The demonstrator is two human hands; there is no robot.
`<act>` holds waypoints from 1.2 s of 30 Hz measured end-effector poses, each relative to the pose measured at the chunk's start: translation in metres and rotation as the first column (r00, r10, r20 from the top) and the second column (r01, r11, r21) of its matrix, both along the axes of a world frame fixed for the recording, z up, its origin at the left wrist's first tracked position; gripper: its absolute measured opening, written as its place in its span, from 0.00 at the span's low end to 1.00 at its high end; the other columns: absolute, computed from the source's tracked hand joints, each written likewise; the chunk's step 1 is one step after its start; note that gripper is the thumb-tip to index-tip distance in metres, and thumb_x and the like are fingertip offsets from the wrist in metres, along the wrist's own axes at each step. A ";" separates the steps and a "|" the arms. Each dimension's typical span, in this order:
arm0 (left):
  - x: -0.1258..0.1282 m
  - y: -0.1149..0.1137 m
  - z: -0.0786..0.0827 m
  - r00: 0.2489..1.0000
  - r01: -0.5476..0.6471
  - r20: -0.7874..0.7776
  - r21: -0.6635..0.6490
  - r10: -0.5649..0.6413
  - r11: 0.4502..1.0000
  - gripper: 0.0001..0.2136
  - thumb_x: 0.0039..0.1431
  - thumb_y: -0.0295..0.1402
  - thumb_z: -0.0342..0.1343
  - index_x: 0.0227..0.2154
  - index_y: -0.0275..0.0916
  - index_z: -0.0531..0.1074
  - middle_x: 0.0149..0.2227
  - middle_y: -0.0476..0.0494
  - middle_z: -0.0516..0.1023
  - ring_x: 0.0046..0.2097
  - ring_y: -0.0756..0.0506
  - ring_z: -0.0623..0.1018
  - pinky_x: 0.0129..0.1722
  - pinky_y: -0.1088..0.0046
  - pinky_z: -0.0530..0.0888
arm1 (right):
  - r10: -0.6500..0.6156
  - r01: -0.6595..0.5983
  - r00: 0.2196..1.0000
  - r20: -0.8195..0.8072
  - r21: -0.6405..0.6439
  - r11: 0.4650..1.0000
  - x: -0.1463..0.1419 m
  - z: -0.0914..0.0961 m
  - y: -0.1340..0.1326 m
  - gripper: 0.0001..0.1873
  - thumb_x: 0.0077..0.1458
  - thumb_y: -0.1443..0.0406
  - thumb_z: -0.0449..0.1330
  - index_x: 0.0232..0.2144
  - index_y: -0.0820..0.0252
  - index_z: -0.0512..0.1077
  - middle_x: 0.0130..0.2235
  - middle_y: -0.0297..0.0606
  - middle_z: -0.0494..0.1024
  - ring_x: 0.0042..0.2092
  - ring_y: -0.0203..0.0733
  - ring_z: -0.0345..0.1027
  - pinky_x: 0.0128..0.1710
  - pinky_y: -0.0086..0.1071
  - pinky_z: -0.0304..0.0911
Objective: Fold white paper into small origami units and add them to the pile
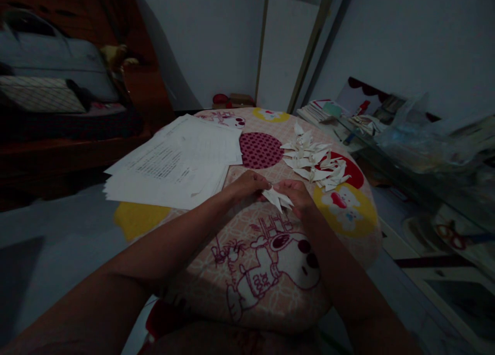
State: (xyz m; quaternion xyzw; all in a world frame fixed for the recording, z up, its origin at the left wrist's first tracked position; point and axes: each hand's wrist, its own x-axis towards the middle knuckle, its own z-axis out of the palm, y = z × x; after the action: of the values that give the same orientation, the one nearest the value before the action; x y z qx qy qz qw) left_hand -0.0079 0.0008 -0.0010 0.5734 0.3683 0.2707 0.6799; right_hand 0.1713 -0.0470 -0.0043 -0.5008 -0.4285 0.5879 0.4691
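Note:
Between my two hands is a small folded white paper piece (276, 199), its pointed flaps hanging toward me above the patterned tablecloth. My left hand (250, 185) pinches its far left edge with thumb and fingertips. On the other side, my right hand (296, 194) grips it with the thumb on top and the fingers curled. Just beyond the right hand lies a cluster of several folded paper cranes (309, 156), heaped together. To the left of my hands is a spread stack of printed paper sheets (174, 162).
The round table's cloth (266, 272) carries cartoon dog prints. At right stands a glass-topped cabinet (406, 190) with a plastic bag (410, 144) and papers. A wooden bench (143, 87) holding a grey bag (62, 61) is at left. A tall white appliance (284, 46) stands behind.

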 end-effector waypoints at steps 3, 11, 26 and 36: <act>0.000 0.003 0.002 0.989 -0.140 0.031 -0.108 0.144 0.984 0.07 0.54 0.30 0.60 0.23 0.32 0.74 0.21 0.40 0.77 0.21 0.51 0.72 0.23 0.76 0.70 | -0.081 0.088 0.994 -0.077 0.089 0.992 0.004 0.002 0.002 0.25 0.42 0.44 0.70 0.29 0.59 0.77 0.27 0.37 0.79 0.27 0.38 0.71 0.26 0.31 0.66; 0.009 0.002 0.004 0.858 -0.379 0.201 -0.373 0.473 0.847 0.03 0.58 0.25 0.59 0.29 0.33 0.75 0.26 0.41 0.79 0.26 0.51 0.77 0.24 0.80 0.74 | -0.105 0.124 0.990 -0.093 0.237 0.964 -0.019 -0.003 -0.001 0.21 0.39 0.55 0.75 0.35 0.57 0.79 0.37 0.38 0.83 0.39 0.43 0.76 0.46 0.38 0.71; 0.018 -0.015 0.010 0.908 -0.273 0.197 -0.391 0.370 0.879 0.10 0.62 0.21 0.57 0.25 0.29 0.75 0.23 0.38 0.79 0.24 0.50 0.78 0.25 0.79 0.76 | -0.329 0.313 0.944 -0.006 0.322 0.893 -0.017 -0.024 0.004 0.10 0.45 0.60 0.70 0.22 0.60 0.76 0.23 0.30 0.75 0.26 0.35 0.66 0.30 0.30 0.65; 0.011 -0.002 -0.001 0.936 -0.211 0.188 -0.375 0.297 0.902 0.07 0.59 0.25 0.62 0.25 0.30 0.77 0.21 0.41 0.78 0.22 0.52 0.76 0.23 0.81 0.75 | -0.286 0.212 0.952 0.109 0.440 0.873 -0.013 -0.015 -0.002 0.12 0.53 0.58 0.66 0.23 0.59 0.77 0.23 0.32 0.77 0.27 0.37 0.69 0.32 0.32 0.67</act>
State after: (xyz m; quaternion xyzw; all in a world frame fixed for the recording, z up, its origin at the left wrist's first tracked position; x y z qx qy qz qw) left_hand 0.0033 -0.0010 -0.0016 0.3530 0.3975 0.3555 0.7688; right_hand 0.1580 -0.0487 -0.0197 -0.4866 -0.5161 0.3703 0.5999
